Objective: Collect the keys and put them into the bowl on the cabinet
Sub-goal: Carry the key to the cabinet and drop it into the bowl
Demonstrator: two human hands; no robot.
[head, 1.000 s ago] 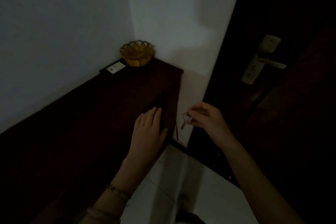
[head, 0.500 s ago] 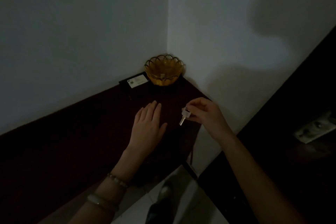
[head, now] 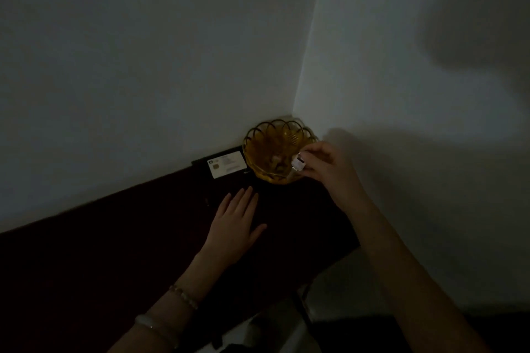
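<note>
An amber glass bowl (head: 266, 149) with a scalloped rim stands in the far corner of the dark wooden cabinet (head: 143, 252), against both walls. My right hand (head: 329, 172) is pinched on the keys (head: 298, 165) and holds them over the bowl's right rim, partly inside it. The keys show only as a pale metal head between the fingertips. My left hand (head: 235, 223) lies flat and open on the cabinet top, in front of the bowl.
A black flat object with a white card (head: 226, 164) on it lies just left of the bowl, against the wall. White walls meet behind the bowl. The cabinet's right end drops off at the light floor (head: 275, 327). The room is very dim.
My right hand has carried the keys forward from beside the cabinet's right end to the bowl's rim. The view has turned left, away from the door. My left hand stays flat on the cabinet.
</note>
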